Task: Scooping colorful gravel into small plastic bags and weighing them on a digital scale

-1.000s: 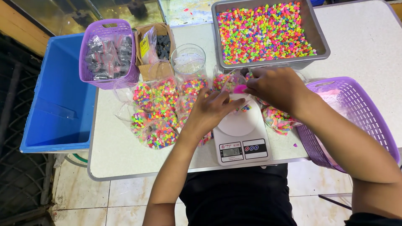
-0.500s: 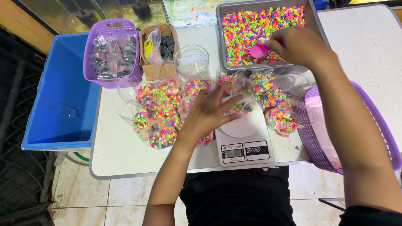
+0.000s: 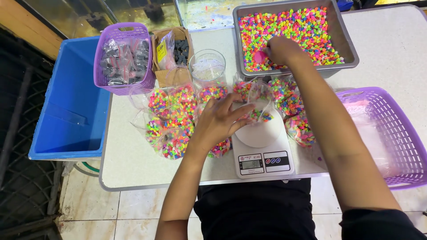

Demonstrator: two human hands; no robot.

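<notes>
My left hand holds the mouth of a small clear plastic bag that sits on the round plate of a white kitchen scale; the bag has a few coloured pebbles in it. My right hand reaches into a grey tray full of bright mixed-colour pebbles and grips a pink scoop pressed into the pebbles.
Several filled pebble bags lie left of and behind the scale. A clear jar, a cardboard box and a purple basket of dark packets stand at the back. Another purple basket sits right; a blue bin left.
My right hand has moved from the bag on the scale up into the grey tray with the pink scoop. My left hand has stayed on the bag.
</notes>
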